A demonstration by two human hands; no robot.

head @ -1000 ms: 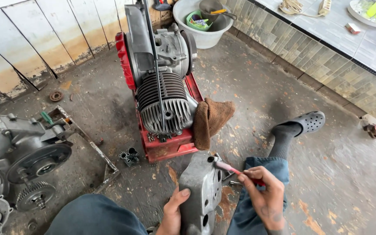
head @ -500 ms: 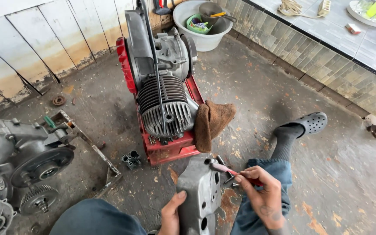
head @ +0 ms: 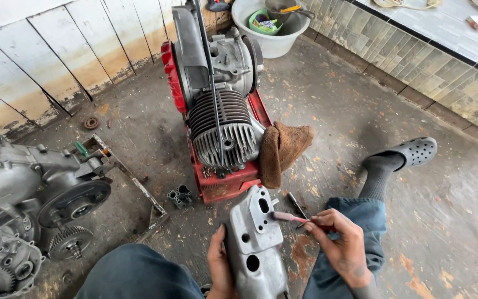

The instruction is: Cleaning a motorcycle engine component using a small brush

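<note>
Head view: left hand [head: 221, 269] grips the grey cast-metal engine cover [head: 254, 243] upright, steadying it; right hand [head: 343, 248] pinches a pink-handled brush [head: 297, 218], bristles at the cover's port.

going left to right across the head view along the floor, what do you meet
engine case → metal frame → sockets → left hand → cover → brush → right hand → clog

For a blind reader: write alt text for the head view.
A person's left hand steadies a grey metal engine cover while the right hand touches a pink-handled brush to it. Behind sits a finned engine on a red stand.
</note>
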